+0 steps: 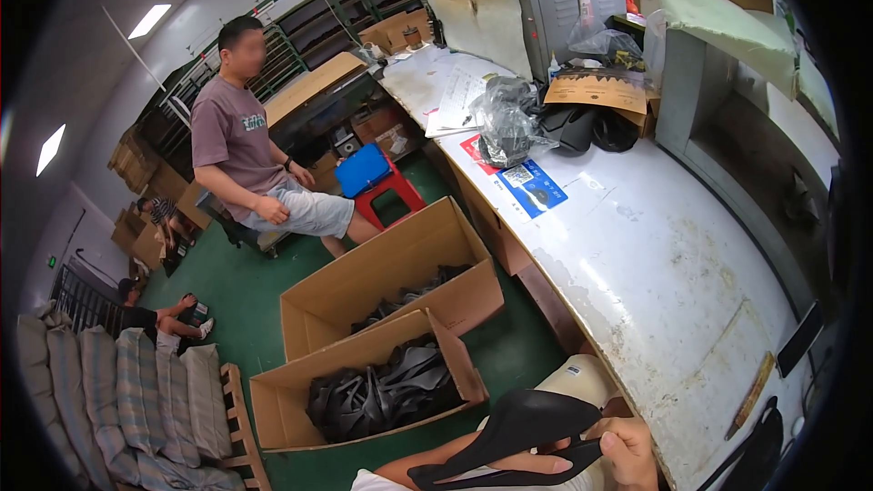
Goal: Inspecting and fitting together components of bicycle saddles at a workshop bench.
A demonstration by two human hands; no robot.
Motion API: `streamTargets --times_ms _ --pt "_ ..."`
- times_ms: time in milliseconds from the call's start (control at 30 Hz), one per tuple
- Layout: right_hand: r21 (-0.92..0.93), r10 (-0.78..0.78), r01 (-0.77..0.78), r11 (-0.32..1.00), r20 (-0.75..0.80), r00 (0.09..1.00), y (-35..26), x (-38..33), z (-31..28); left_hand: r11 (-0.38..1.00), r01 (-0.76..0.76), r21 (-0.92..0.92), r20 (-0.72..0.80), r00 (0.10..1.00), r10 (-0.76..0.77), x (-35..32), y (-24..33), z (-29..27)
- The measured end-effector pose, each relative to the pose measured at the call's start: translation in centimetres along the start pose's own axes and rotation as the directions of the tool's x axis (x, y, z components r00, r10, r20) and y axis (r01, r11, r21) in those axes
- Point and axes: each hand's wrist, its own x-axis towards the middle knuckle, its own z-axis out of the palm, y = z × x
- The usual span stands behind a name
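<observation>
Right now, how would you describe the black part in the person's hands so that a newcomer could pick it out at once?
Start at the long white workbench and follow its near end down to the bottom edge of the picture. There the right hand and the left hand hold a black saddle-shaped shell, broad at one end and tapering to a narrow nose. Unlike the similar black parts piled in the near cardboard box, it is held alone.

Little of the wearer's own body shows, all of it low along the bottom edge of the head view. Both forearms are bare, with no sleeve, glove, watch or band on them. The right hand (627, 455) shows bare fingers with short nails; the left hand (536, 465) is bare too. A strip of white cloth sits at the bottom edge, and a pale beige garment covers the knee.
</observation>
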Motion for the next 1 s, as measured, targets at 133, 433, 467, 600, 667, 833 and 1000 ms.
streamTargets --times_ms 133,433,467,600,667,833,1000 --pt "0.047 0.063 -0.066 0.997 0.058 0.996 0.0 -0.1 -0.3 0.994 0.092 -0.056 0.020 0.996 -0.091 -0.2 0.5 0.2" --pt "0.514 0.226 -0.194 0.836 -0.001 0.974 3.2 -1.0 -1.3 0.979 0.086 -0.184 0.048 0.996 -0.078 1.3 0.0 0.4" --pt "0.519 0.247 -0.213 0.827 0.004 0.969 1.7 -0.7 -0.9 0.977 0.083 -0.196 0.067 0.995 -0.071 1.7 0.2 0.3" --pt "0.388 0.216 -0.260 0.884 0.154 0.964 -0.4 -1.3 -0.5 0.989 -0.113 0.091 0.094 0.990 0.104 1.0 2.6 -0.3" --pt "0.340 0.336 -0.373 0.863 0.165 0.927 2.6 -1.0 -0.9 0.949 -0.194 0.248 0.135 0.977 0.164 3.9 4.6 -1.1" --pt "0.348 0.405 -0.428 0.834 0.141 0.904 1.1 -2.0 -1.8 0.934 -0.321 0.158 0.207 0.936 0.286 7.2 4.0 0.0" --pt "0.253 0.253 -0.254 0.934 0.036 0.967 2.3 -4.7 -1.7 0.968 -0.239 0.075 0.140 0.964 0.227 3.9 2.3 1.2"
